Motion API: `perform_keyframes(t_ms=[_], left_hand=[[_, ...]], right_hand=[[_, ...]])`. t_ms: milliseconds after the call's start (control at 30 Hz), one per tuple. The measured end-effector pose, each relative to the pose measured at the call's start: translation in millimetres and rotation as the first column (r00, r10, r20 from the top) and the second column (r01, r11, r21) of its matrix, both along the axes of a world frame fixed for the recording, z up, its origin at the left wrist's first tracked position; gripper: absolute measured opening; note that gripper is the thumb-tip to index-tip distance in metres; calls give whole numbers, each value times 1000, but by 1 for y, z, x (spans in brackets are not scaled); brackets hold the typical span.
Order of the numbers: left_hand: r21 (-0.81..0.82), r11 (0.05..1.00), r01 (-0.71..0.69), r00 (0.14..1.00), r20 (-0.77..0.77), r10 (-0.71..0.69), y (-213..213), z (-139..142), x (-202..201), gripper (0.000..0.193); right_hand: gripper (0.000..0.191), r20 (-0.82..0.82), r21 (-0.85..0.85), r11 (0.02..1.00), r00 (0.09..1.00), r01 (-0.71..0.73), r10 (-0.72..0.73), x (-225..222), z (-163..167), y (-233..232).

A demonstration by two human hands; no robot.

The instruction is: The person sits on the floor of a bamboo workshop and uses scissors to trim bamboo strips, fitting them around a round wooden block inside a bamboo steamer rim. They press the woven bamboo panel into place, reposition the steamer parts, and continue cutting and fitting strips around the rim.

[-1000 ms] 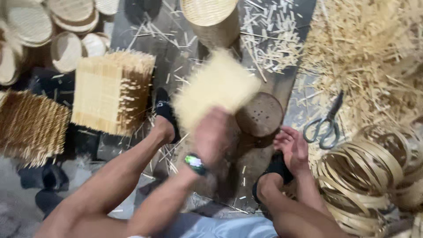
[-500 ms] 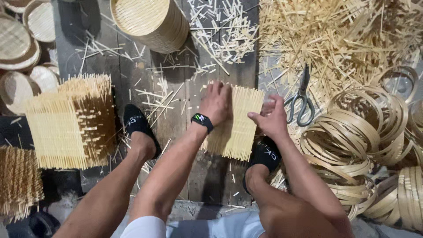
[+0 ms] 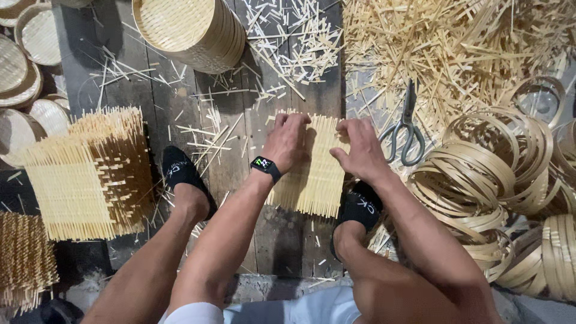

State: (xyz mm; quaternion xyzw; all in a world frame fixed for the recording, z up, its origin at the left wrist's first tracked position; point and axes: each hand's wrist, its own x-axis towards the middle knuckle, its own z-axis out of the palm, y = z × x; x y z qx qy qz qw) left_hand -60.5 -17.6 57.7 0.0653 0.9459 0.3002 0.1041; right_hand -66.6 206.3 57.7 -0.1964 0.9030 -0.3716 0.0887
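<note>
Both hands — left hand point(image 3: 288, 141), right hand point(image 3: 358, 150) — press open-fingered, flat on the woven bamboo mat point(image 3: 315, 180).

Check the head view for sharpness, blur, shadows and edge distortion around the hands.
Head view: sharp, no motion blur on the left hand or right hand; even, soft light with faint shadows under both hands on the mat; no glare; the scissors read clearly; slight wide-angle stretching toward the edges, as at the hoops.
</note>
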Motion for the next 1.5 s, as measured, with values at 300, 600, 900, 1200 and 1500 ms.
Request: perform_keyframes(t_ms=[300,600,900,1200,1500], left_hand=[[-23,998,51,997,-61,-52,-3,-10,1,51],[-147,987,60,998,-20,-64,5,-24,1,69],[-69,633,-771,596,-429,679,-1,-27,118,118],[321,444,-836,516,735,440,-90,-80,91,44],[272,463,-844,472,785,400,-92,-57,53,57]], right_hand=[[53,183,37,999,983,-26,19,-11,0,-5],[60,48,183,977,994,-105,98,-15,12,-7],[47,452,-57,933,842,356,-294,-31,-41,-15],[38,735,-166,756,590,633,-333,39,-84,18],[37,837,-311,682,530,661,-132,19,-69,13]])
